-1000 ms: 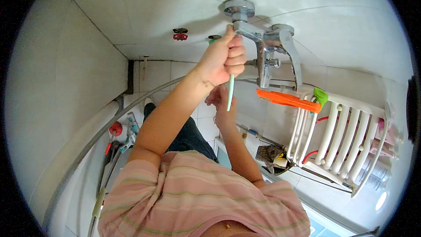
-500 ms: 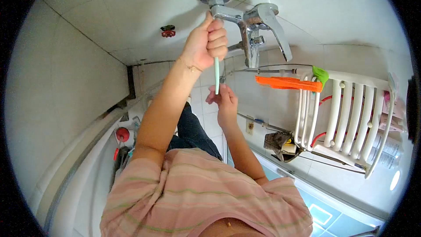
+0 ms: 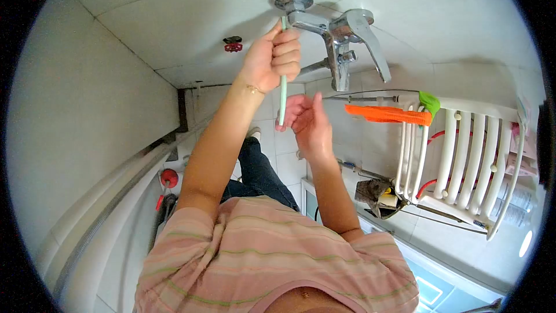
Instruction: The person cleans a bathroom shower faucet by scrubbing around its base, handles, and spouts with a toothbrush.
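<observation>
L hand (image 3: 272, 61) clenched round slim, pale mint-grn stick (image 3: 283, 102), near-straight, poking out both ends of fist; R hand (image 3: 311, 124) loosely spread nr lower end.

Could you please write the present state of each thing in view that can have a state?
Pale green stick: held, both ends showing.
Left hand: closed around the stick.
Right hand: open; contact with the stick unclear.
Faucet: no water visible.
Faucet lever: angled downward.
Red valve knob: open or closed, cannot tell.
Orange cloth: draped on the white rack.
</observation>
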